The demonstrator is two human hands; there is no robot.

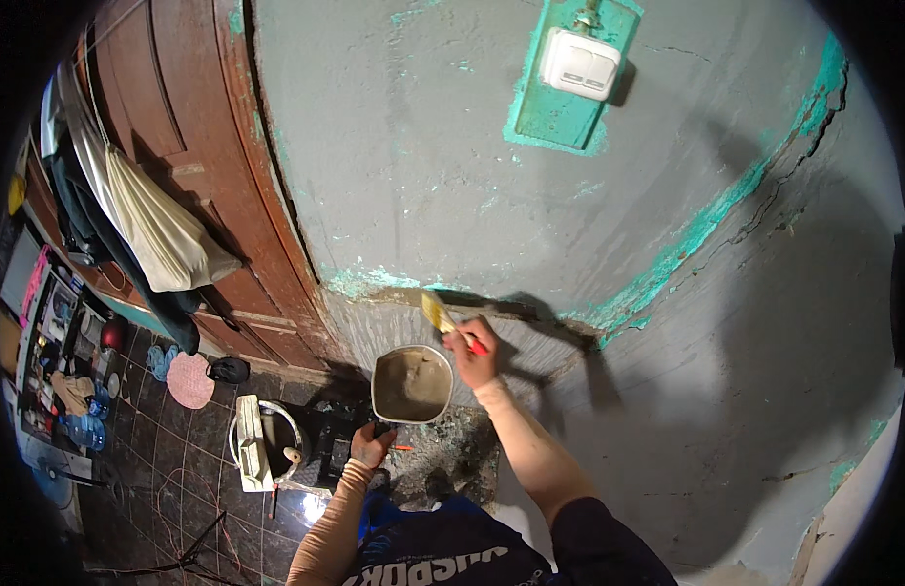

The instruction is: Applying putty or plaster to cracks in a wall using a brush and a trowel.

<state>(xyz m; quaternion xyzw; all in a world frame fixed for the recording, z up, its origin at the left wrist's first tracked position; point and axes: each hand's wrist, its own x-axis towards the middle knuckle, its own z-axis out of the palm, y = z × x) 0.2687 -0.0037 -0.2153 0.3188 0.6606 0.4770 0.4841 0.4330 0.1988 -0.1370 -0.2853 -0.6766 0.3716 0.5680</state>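
Dark shirt [442,532] of the person is filling the bottom of the view, nearest to the camera and below both grips. From it, two forearms are reaching up toward the grey wall [413,195]. The right grip [475,356] is gripping a paintbrush [436,314]; its fingers are pressing on the red and pale handle, while the yellowish bristles are pointing up and to the left of this grip. The bristle tips are standing at the broken ledge line of the wall, but I cannot tell whether they are touching it. Just to the left of the right grip, and above the left grip, a metal pan [373,393] is standing with its mouth toward the camera, and it is carrying some greyish-brown matter inside. The left grip [372,446] is folding its fingers at the near side of this pan and is holding it there, partly hidden from sight. Above the right grip, a white switch [582,66] is sitting on a green patch. To the left of both grips, a brown door [174,127] is rising, and a cream cloth [169,220] is hanging on it. Left of the left grip, a pale long-shaped tool [253,444] is resting by a white bucket, and farther left, a pink round mat [190,381] is lying on dark floor tiles [159,449].
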